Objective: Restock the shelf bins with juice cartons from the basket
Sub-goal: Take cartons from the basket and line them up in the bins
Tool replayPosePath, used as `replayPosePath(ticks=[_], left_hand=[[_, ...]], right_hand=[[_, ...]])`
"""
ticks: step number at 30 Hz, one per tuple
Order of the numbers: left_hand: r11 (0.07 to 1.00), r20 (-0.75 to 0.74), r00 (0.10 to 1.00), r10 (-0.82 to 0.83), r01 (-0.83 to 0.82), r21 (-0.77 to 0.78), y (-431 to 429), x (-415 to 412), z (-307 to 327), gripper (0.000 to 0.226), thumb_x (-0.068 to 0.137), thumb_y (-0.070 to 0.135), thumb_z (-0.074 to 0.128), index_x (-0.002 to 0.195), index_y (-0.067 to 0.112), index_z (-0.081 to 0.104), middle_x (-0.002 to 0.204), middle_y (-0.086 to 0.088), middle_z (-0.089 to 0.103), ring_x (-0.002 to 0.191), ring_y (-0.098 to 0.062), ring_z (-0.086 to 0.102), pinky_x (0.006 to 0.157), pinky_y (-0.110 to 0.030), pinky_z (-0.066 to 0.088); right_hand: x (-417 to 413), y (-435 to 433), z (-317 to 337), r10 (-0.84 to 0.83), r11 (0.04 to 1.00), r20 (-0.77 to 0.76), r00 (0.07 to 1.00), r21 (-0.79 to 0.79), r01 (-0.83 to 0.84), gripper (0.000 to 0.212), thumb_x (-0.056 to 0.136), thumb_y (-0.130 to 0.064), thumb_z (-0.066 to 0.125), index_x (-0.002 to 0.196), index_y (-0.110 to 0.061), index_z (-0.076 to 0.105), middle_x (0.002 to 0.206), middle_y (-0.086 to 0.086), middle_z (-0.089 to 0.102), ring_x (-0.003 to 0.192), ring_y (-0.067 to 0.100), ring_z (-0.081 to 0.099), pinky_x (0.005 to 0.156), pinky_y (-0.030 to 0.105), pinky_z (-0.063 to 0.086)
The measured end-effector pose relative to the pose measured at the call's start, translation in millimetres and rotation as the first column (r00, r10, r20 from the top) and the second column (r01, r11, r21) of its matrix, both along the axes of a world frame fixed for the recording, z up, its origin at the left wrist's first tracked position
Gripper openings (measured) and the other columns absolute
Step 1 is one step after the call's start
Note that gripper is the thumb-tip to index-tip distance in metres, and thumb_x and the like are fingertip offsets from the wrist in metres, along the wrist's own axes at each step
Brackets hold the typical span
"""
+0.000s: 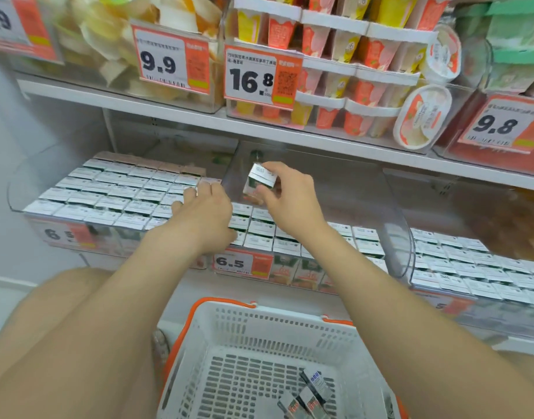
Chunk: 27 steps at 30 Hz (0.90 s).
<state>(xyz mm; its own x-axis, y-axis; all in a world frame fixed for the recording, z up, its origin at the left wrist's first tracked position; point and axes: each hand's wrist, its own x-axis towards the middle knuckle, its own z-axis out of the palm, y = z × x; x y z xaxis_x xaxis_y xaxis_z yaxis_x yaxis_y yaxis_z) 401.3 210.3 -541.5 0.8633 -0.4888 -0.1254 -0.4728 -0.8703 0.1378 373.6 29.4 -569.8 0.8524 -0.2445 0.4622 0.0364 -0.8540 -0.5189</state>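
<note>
Pinched between thumb and fingers of the right hand (286,192), a juice carton (259,184) hangs tilted above the middle bin (392,189) — over its bare back part, behind the rows of cartons already standing there. Left hand (205,207) lies flat, fingers spread, on the carton tops at the right edge of the full left bin (14,189). Down below, the white basket (229,322) holds a few more cartons (311,394) — lying in its near right corner.

Tilted white-topped carton (259,184) above middle bin (392,189)
</note>
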Motion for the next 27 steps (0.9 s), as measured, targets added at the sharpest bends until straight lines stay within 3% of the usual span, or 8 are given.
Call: replayPosePath(ticks=[4, 10, 12, 15, 18, 21, 23, 27], left_hand=[[1.000, 0.090, 0.996, 0.018, -0.019, 0.011, -5, 0, -2, 0.050, 0.103, 0.028, 0.054, 0.140, 0.000, 0.038, 0.142, -0.020, 0.039, 0.131, -0.042, 0.042, 0.103, -0.055, 0.037], [1.000, 0.134, 0.991, 0.000, 0.001, -0.009, -5, -4, -1, 0.040, 0.103, 0.020, 0.051, 0.135, -0.001, 0.041, 0.137, -0.022, 0.043, 0.125, -0.042, 0.049, 0.095, -0.051, 0.042], [0.999, 0.159, 0.987, 0.000, 0.008, -0.051, -5, -9, -3, 0.040, 0.102, 0.020, 0.051, 0.136, -0.001, 0.042, 0.135, -0.022, 0.044, 0.122, -0.041, 0.050, 0.090, -0.048, 0.041], [0.987, 0.334, 0.942, -0.043, 0.092, -0.133, -3, -20, -7, 0.043, 0.097, 0.022, 0.057, 0.135, 0.007, 0.043, 0.132, -0.017, 0.044, 0.115, -0.039, 0.050, 0.085, -0.043, 0.040], [0.913, 0.417, 0.898, -0.141, 0.281, -0.297, -1, -40, -7, 0.032, 0.093, 0.020, 0.061, 0.121, 0.017, 0.048, 0.112, -0.008, 0.053, 0.099, -0.033, 0.053, 0.079, -0.045, 0.048], [0.867, 0.245, 0.936, -0.252, 0.331, -0.372, 0, -71, -13, 0.010, 0.092, 0.027, 0.058, 0.099, 0.027, 0.052, 0.083, 0.003, 0.062, 0.082, -0.028, 0.061, 0.066, -0.042, 0.052], [0.880, 0.083, 0.922, -0.378, 0.386, -0.276, -5, -92, -28, 0.004, 0.092, 0.032, 0.057, 0.095, 0.031, 0.057, 0.083, 0.006, 0.064, 0.084, -0.025, 0.064, 0.069, -0.042, 0.057], [0.813, -0.224, 0.807, -0.546, 0.575, 0.091, -35, -128, -76, 0.023, 0.101, 0.038, 0.055, 0.119, 0.025, 0.060, 0.108, -0.002, 0.062, 0.107, -0.030, 0.061, 0.088, -0.046, 0.056]], right_hand=[[37, 0, -13, 0.077, 0.997, -0.312, 0.947, 0.054, -0.063, 0.027, 0.102, -0.024, 0.063, 0.127, -0.017, 0.069, 0.087, -0.001, 0.069, 0.085, 0.019, 0.060, 0.083, 0.032, 0.046], [41, -6, -14, 0.089, 0.983, -0.604, 0.792, -0.076, -0.169, 0.049, 0.104, -0.022, 0.036, 0.150, -0.015, 0.049, 0.146, 0.014, 0.057, 0.132, 0.038, 0.051, 0.103, 0.041, 0.043], [30, -5, -10, 0.055, 0.980, -0.538, 0.841, -0.134, -0.150, 0.045, 0.103, -0.025, 0.036, 0.145, -0.018, 0.052, 0.139, 0.014, 0.061, 0.128, 0.039, 0.055, 0.100, 0.043, 0.045], [-7, 2, -3, 0.050, 0.980, -0.232, 0.971, -0.175, -0.092, 0.040, 0.099, -0.018, 0.044, 0.135, -0.016, 0.062, 0.127, 0.008, 0.067, 0.117, 0.029, 0.061, 0.100, 0.046, 0.050], [-67, 15, 4, 0.121, 0.979, -0.016, 0.993, -0.161, -0.122, 0.031, 0.089, -0.020, 0.042, 0.101, -0.017, 0.071, 0.095, 0.000, 0.070, 0.088, 0.023, 0.065, 0.078, 0.043, 0.055], [-126, 17, -3, 0.157, 0.971, -0.097, 0.983, -0.167, -0.172, 0.025, 0.078, -0.025, 0.042, 0.080, -0.019, 0.067, 0.069, -0.003, 0.066, 0.061, 0.024, 0.058, 0.059, 0.040, 0.051], [-160, 11, -18, 0.149, 0.964, -0.278, 0.949, -0.175, -0.203, 0.025, 0.077, -0.027, 0.043, 0.077, -0.021, 0.067, 0.063, -0.004, 0.065, 0.057, 0.021, 0.057, 0.055, 0.038, 0.051], [-208, -16, -69, 0.068, 0.948, -0.756, 0.651, -0.154, -0.278, 0.028, 0.087, -0.022, 0.049, 0.099, -0.026, 0.075, 0.085, -0.004, 0.073, 0.082, 0.021, 0.065, 0.070, 0.040, 0.058]])
